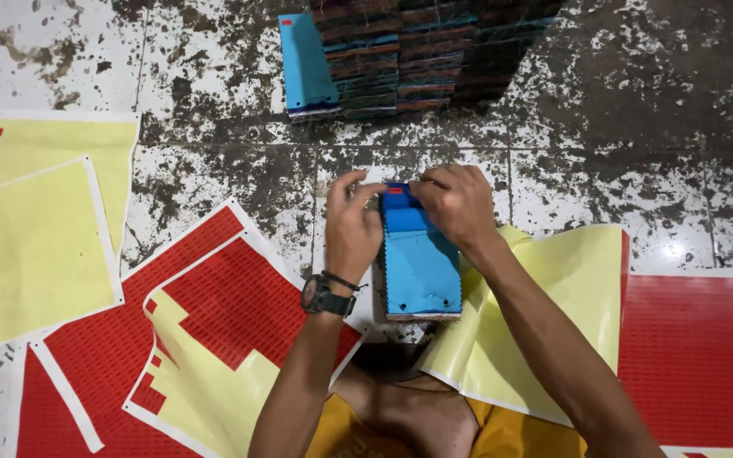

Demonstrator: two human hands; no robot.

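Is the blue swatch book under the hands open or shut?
Shut: the swatch book lies flat with its blue cover closed, left hand and right hand pressing its top edge.

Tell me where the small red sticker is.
Head view, centre: the red sticker sits on the blue booklet's top edge, between left hand and right hand.

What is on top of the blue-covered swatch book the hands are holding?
A small red sticker on the blue cover, between left hand and right hand. Fingers hide the top edge.

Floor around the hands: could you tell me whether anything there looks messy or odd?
Yes. The floor tiles are badly stained with dark blotches, and red sheets and yellow backings lie scattered and overlapping, some partly peeled.
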